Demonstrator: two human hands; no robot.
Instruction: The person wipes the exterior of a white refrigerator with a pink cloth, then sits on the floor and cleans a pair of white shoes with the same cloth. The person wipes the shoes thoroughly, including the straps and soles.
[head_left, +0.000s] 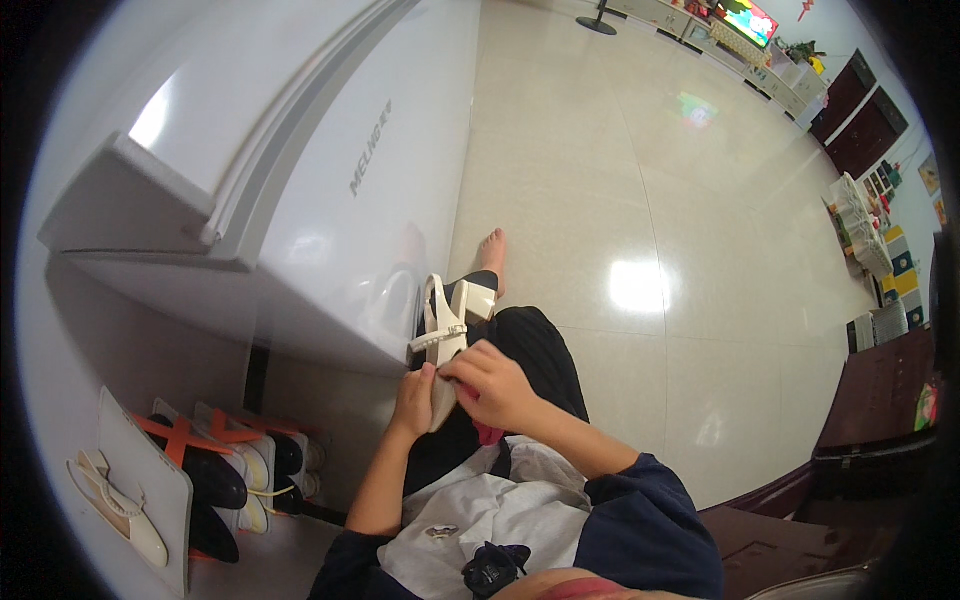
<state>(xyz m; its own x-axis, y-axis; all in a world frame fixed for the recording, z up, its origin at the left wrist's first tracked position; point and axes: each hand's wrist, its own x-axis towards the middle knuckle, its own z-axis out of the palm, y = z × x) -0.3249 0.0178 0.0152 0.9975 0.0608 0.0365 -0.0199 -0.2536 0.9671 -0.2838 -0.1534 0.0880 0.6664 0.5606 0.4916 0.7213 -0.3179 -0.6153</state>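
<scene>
A cream heeled slingback shoe (445, 337) with a buckled, beaded strap lies over the person's lap, its block heel pointing away. My left hand (417, 401) grips the side of the shoe near the toe, thumb on the upper. My right hand (491, 384) is at the front part of the shoe, fingers bent around a red cloth (489, 433), partly hidden beneath the hand. A similar cream shoe (133, 517) rests on a grey shoe-rack panel (178, 487) at the lower left.
Left of my hands stands a white chest freezer (352, 247). Black shoes (214, 476) and white sneakers (255, 480) sit in the rack with orange parts. Glossy tiles (562, 187) cover the floor. A dark wooden piece of furniture (862, 420) is at the right; low cabinets (675, 22) line the far wall.
</scene>
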